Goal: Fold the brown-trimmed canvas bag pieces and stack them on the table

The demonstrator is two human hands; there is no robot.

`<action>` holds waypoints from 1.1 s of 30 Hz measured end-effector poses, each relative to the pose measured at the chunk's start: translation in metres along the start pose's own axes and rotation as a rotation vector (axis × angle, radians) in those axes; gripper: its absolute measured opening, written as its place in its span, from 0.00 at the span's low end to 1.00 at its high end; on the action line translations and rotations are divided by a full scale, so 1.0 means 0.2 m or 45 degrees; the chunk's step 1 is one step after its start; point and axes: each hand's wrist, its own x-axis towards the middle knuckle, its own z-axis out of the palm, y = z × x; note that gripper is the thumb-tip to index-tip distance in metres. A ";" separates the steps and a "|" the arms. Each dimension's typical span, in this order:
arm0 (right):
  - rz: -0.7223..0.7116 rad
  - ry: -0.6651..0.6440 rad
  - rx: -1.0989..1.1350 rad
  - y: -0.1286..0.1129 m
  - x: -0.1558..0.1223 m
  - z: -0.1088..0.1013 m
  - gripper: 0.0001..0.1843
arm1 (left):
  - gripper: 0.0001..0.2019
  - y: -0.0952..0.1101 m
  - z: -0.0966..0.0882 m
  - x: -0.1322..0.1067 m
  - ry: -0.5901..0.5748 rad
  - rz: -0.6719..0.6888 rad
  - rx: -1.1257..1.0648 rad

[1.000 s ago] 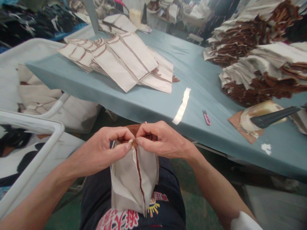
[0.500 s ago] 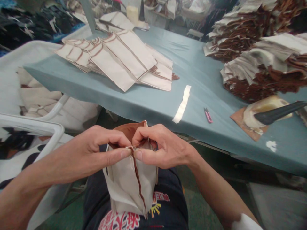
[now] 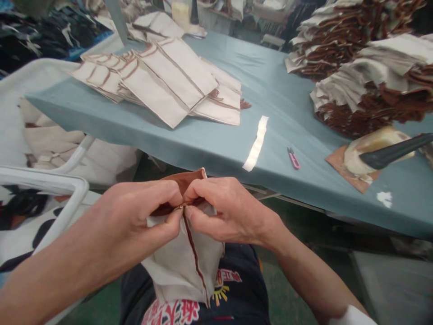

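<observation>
A cream fabric pouch [image 3: 172, 262] with a brown lining and a brown seam down its front rests over my lap, its mouth facing up. My left hand [image 3: 149, 207] pinches the pouch's top edge just left of the seam, thumb outside and fingers inside the mouth. Right beside it, my right hand [image 3: 223, 207] pinches the same edge on the seam's other side. Both thumb tips nearly meet at the seam's upper end. The fingertips inside the mouth are partly hidden.
On the blue-covered table [image 3: 216, 140] lie stacked cream pieces [image 3: 169, 81], a pale strip [image 3: 256, 143], pink thread snips [image 3: 293, 158] and a glue container with a black-handled brush [image 3: 375, 153]. Brown-and-cream piles [image 3: 368, 90] stand at right. A white-framed cart [image 3: 77, 180] is at left.
My left hand has turned slightly, its thumb bending in closer to the seam. Both hands keep their pinch on the pouch's edge. The view has shifted a little.
</observation>
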 end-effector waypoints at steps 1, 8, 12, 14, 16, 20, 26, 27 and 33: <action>-0.004 0.009 -0.016 0.00 0.00 0.00 0.04 | 0.12 0.01 0.00 0.00 0.030 0.012 0.023; -0.143 0.133 0.150 0.02 0.01 0.04 0.02 | 0.14 0.03 0.06 -0.01 0.204 0.072 0.088; -0.094 0.088 0.283 0.04 0.03 0.06 0.04 | 0.14 -0.03 0.07 -0.02 0.141 -0.057 -0.165; -0.023 0.008 0.378 0.05 0.04 0.06 0.03 | 0.13 -0.07 0.04 -0.03 0.007 -0.151 -0.326; 0.031 -0.059 0.465 0.07 0.04 0.06 0.02 | 0.13 -0.10 0.01 -0.03 -0.137 -0.227 -0.426; 0.068 -0.081 0.486 0.07 0.05 0.07 0.04 | 0.14 -0.10 -0.04 -0.02 -0.245 -0.296 -0.468; 0.079 -0.095 0.342 0.02 0.07 0.06 0.05 | 0.11 -0.08 -0.06 0.01 -0.205 -0.266 -0.377; 0.078 -0.088 0.315 0.02 0.07 0.06 0.05 | 0.10 -0.08 -0.07 0.01 -0.199 -0.237 -0.346; 0.087 -0.015 0.084 -0.02 0.07 0.07 0.07 | 0.09 -0.07 -0.04 0.01 -0.117 0.028 -0.116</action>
